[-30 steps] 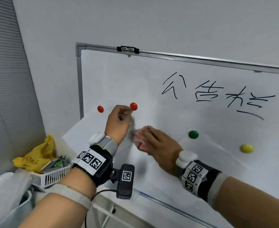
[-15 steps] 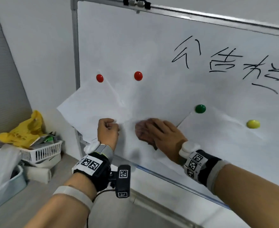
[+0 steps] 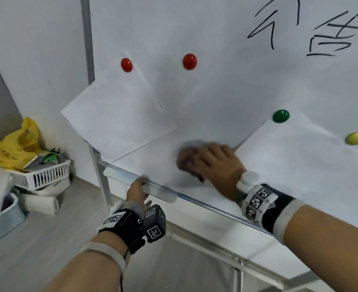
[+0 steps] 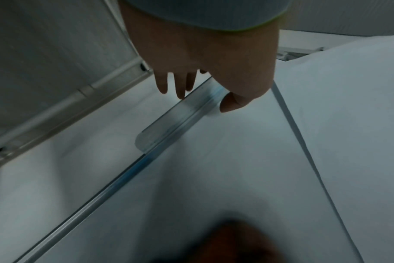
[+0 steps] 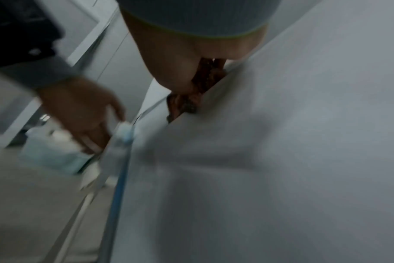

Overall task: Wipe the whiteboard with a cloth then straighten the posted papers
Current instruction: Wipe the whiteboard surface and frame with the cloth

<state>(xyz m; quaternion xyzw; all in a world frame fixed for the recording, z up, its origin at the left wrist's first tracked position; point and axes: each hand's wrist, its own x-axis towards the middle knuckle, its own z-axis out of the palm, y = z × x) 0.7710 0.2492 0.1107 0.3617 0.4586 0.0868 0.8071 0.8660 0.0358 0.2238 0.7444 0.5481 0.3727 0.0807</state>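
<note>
The whiteboard (image 3: 226, 91) carries black writing at the upper right. A tilted white paper (image 3: 119, 119) hangs from one red magnet (image 3: 126, 65), with a second red magnet (image 3: 189, 61) beside it. Another tilted paper (image 3: 300, 165) sits under a green magnet (image 3: 280, 116) and a yellow magnet (image 3: 356, 138). My right hand (image 3: 197, 159) holds a bunched pinkish cloth (image 3: 185, 158) against the board between the papers; the cloth (image 5: 184, 105) shows under the thumb in the right wrist view. My left hand (image 3: 139, 184) is low at the board's metal tray (image 3: 159, 193), fingers (image 4: 178, 85) straight and touching it.
A white basket (image 3: 41, 175) with a yellow bag (image 3: 15, 148) stands on the floor at the left, over a light-blue bin (image 3: 1, 218). The board's metal stand (image 3: 226, 253) runs below the tray. Grey floor lies under my left arm.
My left hand dropped from the second red magnet, past the left paper's lower edge, down to the tray. The right hand slid the cloth lower on the board. The view tilted downward.
</note>
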